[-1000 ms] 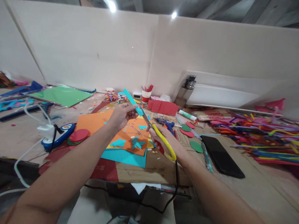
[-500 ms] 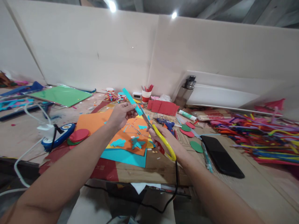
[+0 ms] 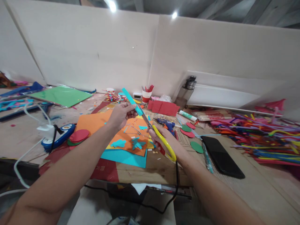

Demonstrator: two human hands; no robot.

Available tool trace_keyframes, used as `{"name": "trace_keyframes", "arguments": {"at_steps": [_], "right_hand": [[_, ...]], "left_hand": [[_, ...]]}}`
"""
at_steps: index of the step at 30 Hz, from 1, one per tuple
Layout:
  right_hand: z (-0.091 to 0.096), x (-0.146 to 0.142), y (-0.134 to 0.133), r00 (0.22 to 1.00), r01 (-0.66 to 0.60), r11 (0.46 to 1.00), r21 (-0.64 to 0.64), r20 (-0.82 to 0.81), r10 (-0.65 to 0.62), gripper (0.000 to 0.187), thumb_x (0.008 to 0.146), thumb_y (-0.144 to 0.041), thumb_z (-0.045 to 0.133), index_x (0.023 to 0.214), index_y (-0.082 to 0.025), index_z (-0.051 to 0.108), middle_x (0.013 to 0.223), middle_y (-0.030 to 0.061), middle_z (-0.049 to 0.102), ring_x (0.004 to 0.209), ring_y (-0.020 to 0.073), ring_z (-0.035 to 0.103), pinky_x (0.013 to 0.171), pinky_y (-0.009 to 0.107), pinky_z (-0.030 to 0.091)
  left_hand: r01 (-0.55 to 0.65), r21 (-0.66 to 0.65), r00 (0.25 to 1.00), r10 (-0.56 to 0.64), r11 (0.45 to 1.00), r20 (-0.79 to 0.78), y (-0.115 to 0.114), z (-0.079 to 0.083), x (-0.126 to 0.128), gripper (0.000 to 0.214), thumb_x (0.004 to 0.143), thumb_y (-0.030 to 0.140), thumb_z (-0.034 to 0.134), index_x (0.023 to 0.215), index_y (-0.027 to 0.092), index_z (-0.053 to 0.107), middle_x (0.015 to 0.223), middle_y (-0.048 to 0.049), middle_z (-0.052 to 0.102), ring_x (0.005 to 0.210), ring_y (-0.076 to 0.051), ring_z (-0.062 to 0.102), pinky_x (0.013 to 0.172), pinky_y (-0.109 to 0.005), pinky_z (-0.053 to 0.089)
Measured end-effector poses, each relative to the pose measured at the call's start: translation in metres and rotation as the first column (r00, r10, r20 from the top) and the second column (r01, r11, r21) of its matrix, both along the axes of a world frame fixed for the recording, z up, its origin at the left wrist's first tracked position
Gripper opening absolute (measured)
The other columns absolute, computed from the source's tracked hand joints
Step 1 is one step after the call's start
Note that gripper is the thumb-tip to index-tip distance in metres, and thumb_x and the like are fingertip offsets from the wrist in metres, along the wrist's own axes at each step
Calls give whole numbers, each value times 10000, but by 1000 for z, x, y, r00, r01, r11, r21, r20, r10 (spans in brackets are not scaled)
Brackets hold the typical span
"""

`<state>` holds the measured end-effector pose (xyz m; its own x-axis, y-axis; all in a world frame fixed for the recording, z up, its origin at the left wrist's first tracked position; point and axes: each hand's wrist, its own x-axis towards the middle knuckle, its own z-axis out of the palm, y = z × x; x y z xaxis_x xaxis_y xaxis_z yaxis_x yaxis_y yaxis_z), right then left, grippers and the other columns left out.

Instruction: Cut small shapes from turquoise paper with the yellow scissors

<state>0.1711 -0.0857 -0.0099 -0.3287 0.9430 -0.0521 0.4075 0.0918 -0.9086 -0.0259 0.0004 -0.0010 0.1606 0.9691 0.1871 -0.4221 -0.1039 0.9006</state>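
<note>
My left hand (image 3: 121, 115) pinches a long teal paper strip (image 3: 131, 100) that slants up and away over the table. My right hand (image 3: 165, 140) grips yellow-and-red-handled scissors (image 3: 161, 141), whose blades (image 3: 144, 116) meet the lower end of the strip. Below both hands lie orange paper sheets (image 3: 97, 121) with teal butterfly cut-outs (image 3: 137, 143) on them, over a teal sheet (image 3: 125, 157).
A black phone (image 3: 221, 156) lies right of my right hand, beside red and green paper discs (image 3: 189, 131) and a blue glue gun (image 3: 167, 124). Piled coloured pipe cleaners (image 3: 262, 137) fill the right. At left are a green sheet (image 3: 62, 95), a blue device (image 3: 59, 136) and white cable.
Almost nothing differs. The teal strip and the scissors have drifted a few pixels up and left; both hands keep their grips.
</note>
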Motion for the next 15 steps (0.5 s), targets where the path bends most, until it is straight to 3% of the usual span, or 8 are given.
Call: {"name": "trace_keyframes", "arguments": {"at_steps": [10, 15], "right_hand": [[-1, -1, -5, 995, 2, 998, -69, -95, -8, 434, 825, -634, 542, 814, -219, 414, 615, -60, 426, 436, 52, 393, 387, 174, 318], [5, -3, -5, 999, 19, 1000, -8, -35, -19, 414, 835, -618, 539, 819, -213, 452, 598, -53, 449, 440, 57, 406, 394, 179, 340]], "left_hand": [[-12, -15, 1000, 12, 1000, -4, -3, 3, 2, 316, 631, 301, 791, 645, 140, 519, 614, -4, 634, 516, -78, 575, 561, -226, 434], [-9, -15, 1000, 9, 1000, -12, -3, 4, 2, 308, 628, 302, 789, 643, 141, 527, 604, 1, 625, 513, -79, 574, 562, -228, 436]]}}
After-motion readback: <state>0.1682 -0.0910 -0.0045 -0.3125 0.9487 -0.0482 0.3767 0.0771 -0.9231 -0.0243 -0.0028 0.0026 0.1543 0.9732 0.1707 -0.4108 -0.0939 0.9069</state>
